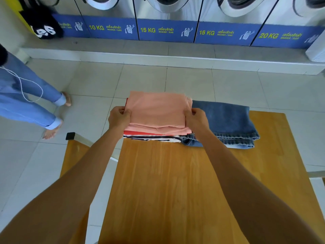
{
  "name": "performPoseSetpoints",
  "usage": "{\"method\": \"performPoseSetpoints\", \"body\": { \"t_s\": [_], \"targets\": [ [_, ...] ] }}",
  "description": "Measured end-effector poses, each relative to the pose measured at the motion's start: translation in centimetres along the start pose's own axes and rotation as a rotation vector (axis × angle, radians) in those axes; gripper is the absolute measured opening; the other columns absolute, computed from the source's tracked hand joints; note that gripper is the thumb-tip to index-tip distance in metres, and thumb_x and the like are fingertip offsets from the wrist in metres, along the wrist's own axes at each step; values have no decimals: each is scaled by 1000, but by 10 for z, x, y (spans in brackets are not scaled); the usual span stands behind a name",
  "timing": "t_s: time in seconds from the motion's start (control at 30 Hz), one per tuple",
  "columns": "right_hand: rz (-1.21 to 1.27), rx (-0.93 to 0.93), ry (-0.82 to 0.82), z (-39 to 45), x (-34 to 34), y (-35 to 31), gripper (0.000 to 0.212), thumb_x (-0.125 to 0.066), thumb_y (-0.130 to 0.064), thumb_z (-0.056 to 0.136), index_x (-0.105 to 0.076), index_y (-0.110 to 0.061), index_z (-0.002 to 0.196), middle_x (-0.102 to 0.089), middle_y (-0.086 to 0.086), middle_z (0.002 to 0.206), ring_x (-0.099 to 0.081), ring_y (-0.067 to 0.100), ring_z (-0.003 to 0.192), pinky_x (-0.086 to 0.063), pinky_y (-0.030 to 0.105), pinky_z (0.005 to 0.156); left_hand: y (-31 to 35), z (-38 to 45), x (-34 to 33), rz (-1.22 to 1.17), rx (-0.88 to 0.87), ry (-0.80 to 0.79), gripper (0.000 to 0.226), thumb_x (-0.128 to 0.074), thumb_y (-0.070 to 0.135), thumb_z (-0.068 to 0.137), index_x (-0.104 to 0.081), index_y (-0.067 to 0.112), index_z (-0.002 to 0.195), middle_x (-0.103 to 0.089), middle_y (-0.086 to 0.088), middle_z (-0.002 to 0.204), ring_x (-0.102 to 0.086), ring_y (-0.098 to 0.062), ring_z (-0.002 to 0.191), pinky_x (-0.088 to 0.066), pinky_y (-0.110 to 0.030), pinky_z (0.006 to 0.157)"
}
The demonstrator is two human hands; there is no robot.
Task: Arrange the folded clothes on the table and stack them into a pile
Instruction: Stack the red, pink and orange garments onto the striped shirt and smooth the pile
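Both hands grip a folded peach garment (158, 110) by its opposite short edges — the left hand (119, 118) pinches the left edge with its fingers (125, 112) curled together around the cloth, and the right hand (196, 118) does the same on the right edge, fingers (190, 111) closed on the fabric. The peach garment lies flat on top of a small pile at the far edge of the wooden surface (167, 182). Directly beneath the peach garment shows a second peach layer, then a red garment (139, 133) of which only a thin strip is visible, and under that a white garment with dark stripes (154, 138), its front edge sticking out toward the person. Just to the right of the peach garment, and touching the pile at its lower corner, lies a pair of folded blue jeans (226, 122), hems facing the near side. Beyond the peach garment, across the tiled floor (140, 80), stands a row of washing machines (167, 14) with blue panels marked 10 KG, 15 KG and 20 KG. Far to the left of the peach garment another person's legs in light blue jeans (26, 103) stand barefoot on the floor.
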State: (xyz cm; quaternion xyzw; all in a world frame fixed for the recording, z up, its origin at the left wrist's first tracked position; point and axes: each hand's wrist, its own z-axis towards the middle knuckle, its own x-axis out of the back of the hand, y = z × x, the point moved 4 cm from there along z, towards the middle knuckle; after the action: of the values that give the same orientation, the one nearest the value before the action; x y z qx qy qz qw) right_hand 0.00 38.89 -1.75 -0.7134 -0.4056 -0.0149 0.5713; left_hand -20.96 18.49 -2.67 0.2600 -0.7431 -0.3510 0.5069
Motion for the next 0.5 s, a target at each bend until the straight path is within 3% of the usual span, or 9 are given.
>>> {"method": "performPoseSetpoints", "body": {
  "t_s": [0.1, 0.17, 0.27, 0.33, 0.4, 0.5],
  "targets": [
    [3, 21, 96, -19, 11, -1, 23, -51, -28, 91, -49, -14, 73, -40, -5, 56, -34, 11, 48, -28, 21, 42, -4, -15, 13, 3, -13, -7, 32, -54, 31, 94, -54, 18, 123, -56, 1, 111, -55, -18, 93, -43, -18, 64],
    [28, 46, 138, -43, 13, 9, 23, -54, -27, 90, -46, -12, 73, -40, -2, 59, -36, 13, 51, -31, 26, 45, -15, -33, 26, 19, -8, 13, 33, -55, 34, 93, -54, 20, 123, -56, 3, 112, -56, -18, 96, -48, -23, 74],
    [63, -15, 138, -90, 4, 41, 24, -56, -36, 97, -58, -13, 104, -60, -3, 97, -58, 14, 79, -47, 30, 61, -53, -76, 43, -36, 43, -13, 28, -58, 31, 91, -55, 25, 119, -62, -1, 116, -62, -20, 101, -56, -37, 87],
    [87, -51, 104, -128, -5, 64, 24, -57, -33, 98, -57, -17, 116, -59, 1, 115, -61, 18, 96, -50, 32, 72, -84, -114, 55, -130, 95, -84, 28, -59, 27, 90, -57, 24, 118, -64, -2, 115, -64, -20, 100, -57, -34, 80],
    [59, -80, 29, -168, -15, 88, 26, -57, -31, 99, -57, -17, 120, -57, 2, 120, -60, 16, 100, -50, 31, 77, -112, -153, 67, -101, 139, -148, 27, -59, 28, 91, -61, 23, 117, -67, 0, 111, -66, -18, 100, -56, -32, 77],
    [-106, -120, -121, -224, -27, 130, 31, -60, -32, 95, -61, -14, 121, -58, 5, 120, -63, 19, 95, -55, 37, 79, -153, -211, 86, -79, 159, -161, 17, -60, 29, 93, -66, 24, 109, -69, 4, 108, -66, -17, 102, -55, -43, 92]
  ]
}}
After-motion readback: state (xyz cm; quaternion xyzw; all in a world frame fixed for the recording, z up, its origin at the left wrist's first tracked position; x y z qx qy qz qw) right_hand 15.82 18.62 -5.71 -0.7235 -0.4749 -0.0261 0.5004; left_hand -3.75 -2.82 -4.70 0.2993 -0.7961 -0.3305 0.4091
